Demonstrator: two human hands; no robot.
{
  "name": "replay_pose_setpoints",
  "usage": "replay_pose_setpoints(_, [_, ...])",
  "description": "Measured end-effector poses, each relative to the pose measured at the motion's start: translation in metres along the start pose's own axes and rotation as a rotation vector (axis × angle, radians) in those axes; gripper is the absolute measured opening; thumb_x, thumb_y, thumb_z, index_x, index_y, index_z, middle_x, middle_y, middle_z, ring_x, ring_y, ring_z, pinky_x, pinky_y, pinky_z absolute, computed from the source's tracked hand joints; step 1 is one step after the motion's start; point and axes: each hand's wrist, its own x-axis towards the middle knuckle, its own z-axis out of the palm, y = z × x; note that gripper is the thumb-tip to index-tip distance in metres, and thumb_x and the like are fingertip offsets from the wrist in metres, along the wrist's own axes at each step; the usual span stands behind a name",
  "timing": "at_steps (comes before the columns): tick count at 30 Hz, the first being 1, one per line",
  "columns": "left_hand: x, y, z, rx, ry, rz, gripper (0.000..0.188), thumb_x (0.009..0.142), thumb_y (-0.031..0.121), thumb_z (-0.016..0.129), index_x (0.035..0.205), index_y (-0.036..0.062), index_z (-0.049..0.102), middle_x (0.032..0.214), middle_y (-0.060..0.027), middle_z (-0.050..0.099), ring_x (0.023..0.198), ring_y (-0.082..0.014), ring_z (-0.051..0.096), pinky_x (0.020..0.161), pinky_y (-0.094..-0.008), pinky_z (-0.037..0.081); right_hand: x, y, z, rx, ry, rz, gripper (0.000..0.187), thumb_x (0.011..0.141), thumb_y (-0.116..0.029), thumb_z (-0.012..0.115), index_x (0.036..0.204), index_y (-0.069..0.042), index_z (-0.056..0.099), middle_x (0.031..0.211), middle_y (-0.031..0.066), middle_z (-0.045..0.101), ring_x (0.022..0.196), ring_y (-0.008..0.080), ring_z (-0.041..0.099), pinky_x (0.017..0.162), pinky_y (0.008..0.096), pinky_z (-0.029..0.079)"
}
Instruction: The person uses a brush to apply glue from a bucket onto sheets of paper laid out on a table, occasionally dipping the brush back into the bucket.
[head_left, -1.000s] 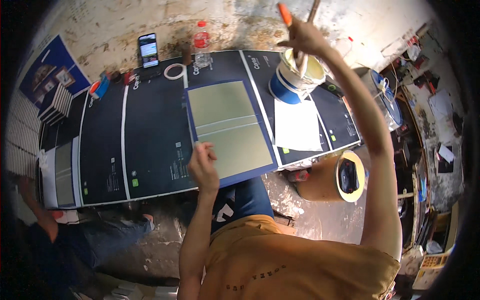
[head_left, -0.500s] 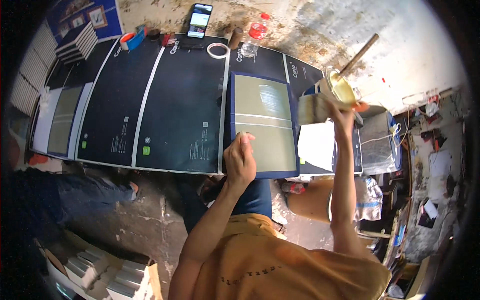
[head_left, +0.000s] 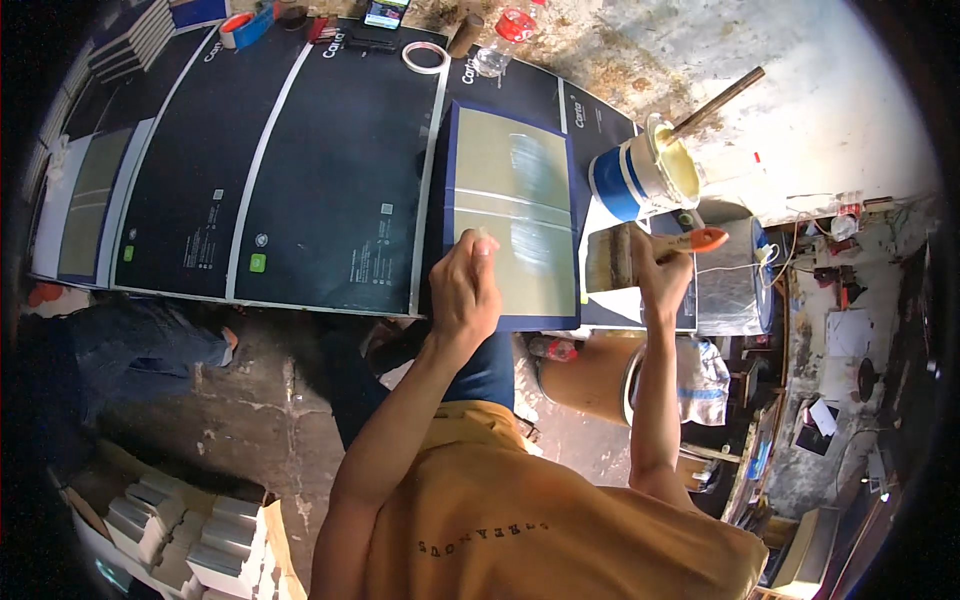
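A book cover (head_left: 520, 282), two grey-beige boards with a blue border and a pale strip between them, lies on the table in front of me. Whitish wet streaks show on both boards. My left hand (head_left: 467, 290) is closed at the cover's near left edge, thumb uppermost; whatever its fingers grip is hidden. Just right of the cover, my right hand (head_left: 665, 280) grips a wide flat brush (head_left: 612, 258) with an orange handle, its bristles toward the cover. Behind that hand stands a white and blue bucket (head_left: 620, 183) of pale yellow paste, a stick (head_left: 718, 102) leaning in it.
Black panels with white seams cover the table (head_left: 320, 200). Along its back are a tape roll (head_left: 426, 57), a plastic bottle (head_left: 505, 45) and a phone (head_left: 386, 12). Another cover (head_left: 95, 205) lies far left, below stacked books (head_left: 130, 40). Someone's legs (head_left: 140, 350) are at left.
My right hand has brought the brush down from beside the bucket, toward me. A wet streak now shows on the nearer board too. The whole view has shifted slightly.
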Motion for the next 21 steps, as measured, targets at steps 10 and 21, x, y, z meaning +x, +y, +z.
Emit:
replay_pose_setpoints(10, [0.0, 0.004, -0.003, 0.016, -0.027, 0.014, 0.052, 0.107, 0.037, 0.019, 0.084, 0.0016, 0.052, 0.065, -0.0117, 0.05, 0.059, -0.0275, 0.052, 0.058, -0.0396, 0.042, -0.066, -0.027, 0.006, -0.101, -0.2, 0.079, 0.023, 0.087, -0.02, 0.072, 0.087, 0.003, 0.068, 0.074, 0.0111, 0.068, 0.069, 0.0156, 0.062, 0.065, 0.0317, 0.05])
replay_pose_setpoints(21, [0.002, 0.002, -0.003, 0.076, -0.054, 0.091, 0.05, 0.106, 0.035, 0.023, 0.083, -0.0006, 0.05, 0.069, -0.0172, 0.052, 0.062, -0.0346, 0.054, 0.06, -0.0437, 0.043, -0.067, -0.014, 0.002, -0.035, -0.317, 0.08, 0.031, 0.085, -0.023, 0.074, 0.088, 0.008, 0.069, 0.07, 0.0138, 0.069, 0.065, 0.0152, 0.064, 0.063, 0.0319, 0.052])
